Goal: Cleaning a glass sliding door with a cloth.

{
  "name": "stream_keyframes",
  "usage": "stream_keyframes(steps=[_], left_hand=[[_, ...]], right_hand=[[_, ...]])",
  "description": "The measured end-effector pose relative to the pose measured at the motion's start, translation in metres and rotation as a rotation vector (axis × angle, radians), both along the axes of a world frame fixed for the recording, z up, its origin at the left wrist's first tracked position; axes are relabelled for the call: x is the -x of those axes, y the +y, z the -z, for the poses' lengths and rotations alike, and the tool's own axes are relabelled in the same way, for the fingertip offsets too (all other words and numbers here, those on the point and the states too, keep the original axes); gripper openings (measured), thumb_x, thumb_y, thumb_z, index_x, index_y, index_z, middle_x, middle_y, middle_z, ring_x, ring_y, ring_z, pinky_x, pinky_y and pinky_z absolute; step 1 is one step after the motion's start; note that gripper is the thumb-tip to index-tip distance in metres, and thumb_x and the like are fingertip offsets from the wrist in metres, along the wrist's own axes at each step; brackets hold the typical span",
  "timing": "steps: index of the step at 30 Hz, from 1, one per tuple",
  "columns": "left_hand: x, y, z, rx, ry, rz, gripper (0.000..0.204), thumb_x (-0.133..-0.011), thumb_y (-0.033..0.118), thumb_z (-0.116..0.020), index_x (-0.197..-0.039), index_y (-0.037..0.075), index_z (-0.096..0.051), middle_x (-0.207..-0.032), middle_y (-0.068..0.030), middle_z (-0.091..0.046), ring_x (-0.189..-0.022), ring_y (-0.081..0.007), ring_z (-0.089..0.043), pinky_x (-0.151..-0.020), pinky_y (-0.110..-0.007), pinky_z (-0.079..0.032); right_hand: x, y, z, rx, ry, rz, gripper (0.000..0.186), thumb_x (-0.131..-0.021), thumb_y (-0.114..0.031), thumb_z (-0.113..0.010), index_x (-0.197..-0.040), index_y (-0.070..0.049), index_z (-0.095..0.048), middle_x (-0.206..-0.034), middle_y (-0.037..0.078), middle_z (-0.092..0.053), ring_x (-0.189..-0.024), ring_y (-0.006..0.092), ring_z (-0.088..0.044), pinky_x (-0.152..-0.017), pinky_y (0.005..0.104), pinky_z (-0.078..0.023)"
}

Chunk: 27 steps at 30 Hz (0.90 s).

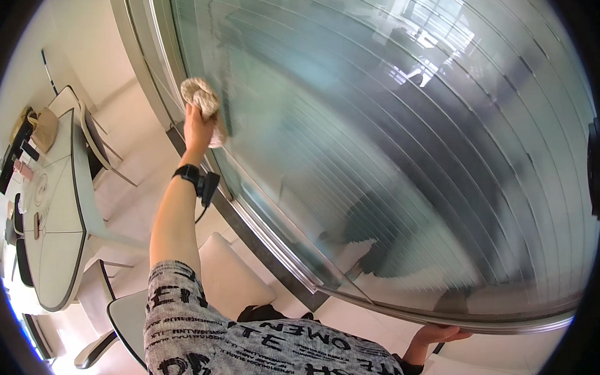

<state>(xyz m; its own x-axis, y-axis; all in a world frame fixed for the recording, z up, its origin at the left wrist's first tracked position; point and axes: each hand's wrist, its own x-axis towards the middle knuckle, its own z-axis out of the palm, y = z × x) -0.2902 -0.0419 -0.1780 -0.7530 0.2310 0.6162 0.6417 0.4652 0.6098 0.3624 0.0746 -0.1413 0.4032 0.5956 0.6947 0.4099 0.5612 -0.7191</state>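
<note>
My left hand [199, 130] is closed on a bunched cream cloth [203, 98], holding it against the left side of a large ribbed glass panel [351, 146], near its metal frame. A black strap with a small device sits on my left wrist. My right hand [436, 333] is at the lower right, gripping the panel's bottom metal rail [516, 323] from beneath. The glass fills most of the right of the view, with dark shapes and a bright window reflection on it.
At the left stands an oval pale table [62, 196] with a bag [43, 130] and small items on it, and chairs [93, 128] around it. A pale chair [126, 326] is low at the left, near my arm. The pale floor [127, 167] shows between table and frame.
</note>
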Motion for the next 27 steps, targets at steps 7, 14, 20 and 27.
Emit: stream_keyframes(steps=[7,14,20,27], left_hand=[[-0.12,0.008,0.006,-0.195,-0.103,0.274,0.045,-0.07,0.009,-0.065,-0.113,0.005,-0.053,-0.117,-0.0161,-0.048,-0.106,-0.0366,-0.051,-0.087,-0.037,-0.043],[-0.26,0.02,0.0,-0.262,-0.081,0.511,0.048,-0.066,0.001,-0.067,-0.112,0.008,-0.055,-0.121,-0.0172,-0.047,-0.114,-0.0356,-0.046,-0.094,-0.036,-0.04],[-0.38,0.022,0.015,-0.107,-0.069,0.51,0.053,-0.059,0.009,-0.068,-0.11,0.016,-0.056,-0.115,-0.0184,-0.046,-0.102,-0.039,-0.051,-0.077,-0.041,-0.049],[-0.478,0.021,0.016,0.152,-0.032,0.936,0.036,-0.061,0.012,-0.065,-0.096,0.016,-0.06,-0.109,-0.0137,-0.047,-0.097,-0.0305,-0.051,-0.064,-0.04,-0.049]], right_hand=[[0.0,0.0,0.002,-0.034,0.127,-0.251,0.063,-0.087,-0.03,-0.035,-0.136,0.001,-0.01,-0.136,0.025,-0.024,-0.12,0.0328,-0.04,-0.093,0.0448,-0.044],[0.006,-0.003,-0.004,-0.027,0.06,-0.331,0.065,-0.086,-0.029,-0.036,-0.136,0.001,-0.007,-0.139,0.024,-0.019,-0.123,0.0338,-0.036,-0.095,0.0441,-0.043],[0.002,-0.006,-0.003,0.006,0.057,-0.415,0.07,-0.085,-0.027,-0.038,-0.138,0.001,-0.001,-0.142,0.024,-0.013,-0.127,0.0331,-0.03,-0.1,0.0436,-0.038],[0.0,-0.005,-0.004,-0.001,0.022,-0.423,0.071,-0.085,-0.025,-0.038,-0.138,0.002,0.001,-0.141,0.026,-0.013,-0.127,0.0344,-0.03,-0.101,0.0451,-0.035]])
